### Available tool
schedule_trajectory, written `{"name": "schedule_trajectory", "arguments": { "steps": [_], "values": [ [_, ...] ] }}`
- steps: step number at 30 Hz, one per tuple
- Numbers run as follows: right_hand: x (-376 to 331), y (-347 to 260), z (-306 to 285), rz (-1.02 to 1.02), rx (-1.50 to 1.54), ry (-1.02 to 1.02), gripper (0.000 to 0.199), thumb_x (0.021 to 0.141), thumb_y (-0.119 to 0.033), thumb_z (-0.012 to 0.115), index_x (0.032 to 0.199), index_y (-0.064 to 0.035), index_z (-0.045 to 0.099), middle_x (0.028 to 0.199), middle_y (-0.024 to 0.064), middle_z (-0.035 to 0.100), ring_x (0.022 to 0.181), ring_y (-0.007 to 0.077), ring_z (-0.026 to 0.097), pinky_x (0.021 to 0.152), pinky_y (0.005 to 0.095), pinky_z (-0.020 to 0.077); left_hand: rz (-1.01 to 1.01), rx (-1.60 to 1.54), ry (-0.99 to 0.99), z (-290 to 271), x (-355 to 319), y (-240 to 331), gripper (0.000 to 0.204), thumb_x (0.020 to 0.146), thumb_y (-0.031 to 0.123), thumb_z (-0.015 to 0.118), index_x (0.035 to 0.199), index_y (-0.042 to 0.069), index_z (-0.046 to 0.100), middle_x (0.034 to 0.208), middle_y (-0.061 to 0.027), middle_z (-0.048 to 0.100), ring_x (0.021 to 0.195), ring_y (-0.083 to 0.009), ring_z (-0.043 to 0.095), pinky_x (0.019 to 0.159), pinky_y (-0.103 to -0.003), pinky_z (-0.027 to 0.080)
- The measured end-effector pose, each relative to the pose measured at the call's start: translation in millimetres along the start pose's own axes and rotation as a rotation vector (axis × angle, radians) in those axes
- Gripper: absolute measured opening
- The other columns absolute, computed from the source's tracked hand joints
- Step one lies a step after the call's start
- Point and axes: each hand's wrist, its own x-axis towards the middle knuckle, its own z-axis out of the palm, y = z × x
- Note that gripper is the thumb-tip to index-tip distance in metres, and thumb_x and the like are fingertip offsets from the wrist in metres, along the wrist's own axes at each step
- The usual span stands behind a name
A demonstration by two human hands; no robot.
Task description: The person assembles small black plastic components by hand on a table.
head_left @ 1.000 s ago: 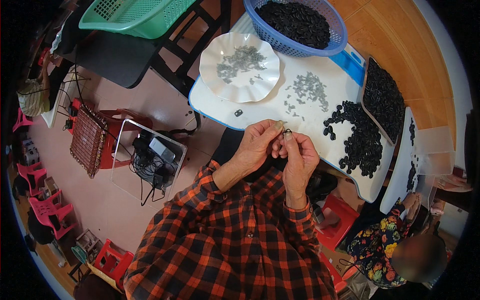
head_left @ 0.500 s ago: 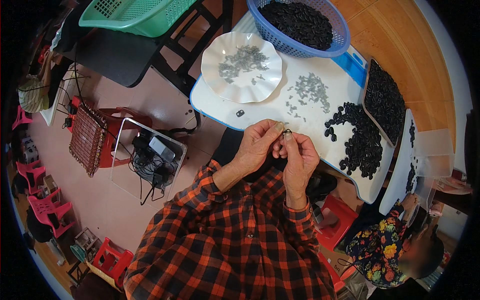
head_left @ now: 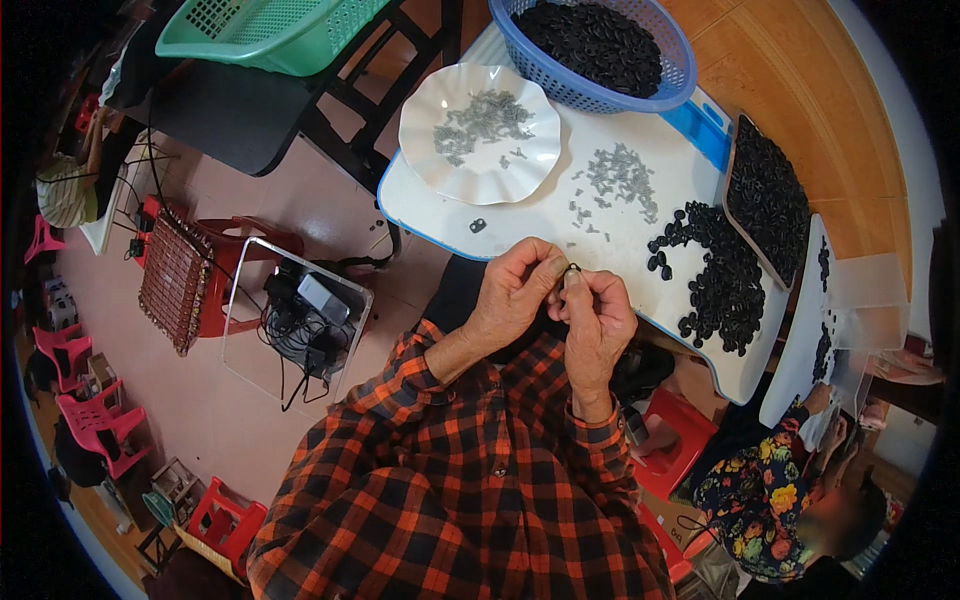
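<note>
My left hand (head_left: pixel 517 292) and my right hand (head_left: pixel 597 318) meet fingertip to fingertip over the near edge of the white table (head_left: pixel 520 225). Between them they pinch one small dark part (head_left: pixel 573 268). Both hands are closed on it. A heap of small black parts (head_left: pixel 722 290) lies to the right of my hands. Loose small grey metal pieces (head_left: pixel 622 178) are scattered on the table beyond my hands. A single black part (head_left: pixel 478 225) lies alone near the left edge.
A white scalloped plate (head_left: pixel 420 130) holds grey pieces. A blue basket (head_left: pixel 672 82) full of black parts stands at the back, a dark tray (head_left: pixel 765 195) of them at right. A green basket (head_left: pixel 265 35) sits back left. Another person (head_left: pixel 775 505) sits lower right. Red stools stand around.
My hands stay together at the table edge; the fingers have shifted slightly on the small part. Nothing else has moved.
</note>
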Motion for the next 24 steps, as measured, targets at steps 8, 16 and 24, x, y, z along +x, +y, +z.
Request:
{"name": "schedule_trajectory", "arguments": {
  "steps": [8, 16, 24],
  "values": [
    [7, -12, -9, 0.025, -0.015, -0.078, 0.006, 0.089, -0.002, 0.056, 0.085, 0.0015, 0.054, 0.070, 0.0044, 0.060, 0.058, 0.0072, 0.054, 0.054, 0.0195, 0.0438, -0.037, -0.016, -0.045, -3, -1, -3, 0.016, 0.096, 0.013, 0.050, 0.092, -0.002, 0.053, 0.074, -0.0017, 0.055, 0.057, -0.0051, 0.052, 0.050, -0.019, 0.045],
    [6, -11, -16, 0.052, -0.030, -0.077, 0.017, 0.089, -0.003, 0.058, 0.104, 0.0043, 0.059, 0.074, 0.0047, 0.061, 0.064, 0.0086, 0.057, 0.058, 0.0198, 0.0461, -0.010, 0.053, -0.057, -2, -2, -5, 0.016, 0.096, 0.013, 0.051, 0.093, -0.002, 0.053, 0.076, -0.0018, 0.056, 0.057, -0.0045, 0.053, 0.050, -0.018, 0.045],
    [5, -8, -19, 0.109, 0.016, -0.069, 0.015, 0.088, -0.004, 0.060, 0.100, 0.0043, 0.062, 0.076, 0.0061, 0.064, 0.063, 0.0085, 0.058, 0.059, 0.0193, 0.0466, 0.054, 0.093, -0.035, 0, 0, -2, 0.012, 0.095, 0.011, 0.051, 0.095, -0.001, 0.055, 0.077, -0.0021, 0.058, 0.059, -0.0040, 0.053, 0.051, -0.017, 0.046]
  ]
}}
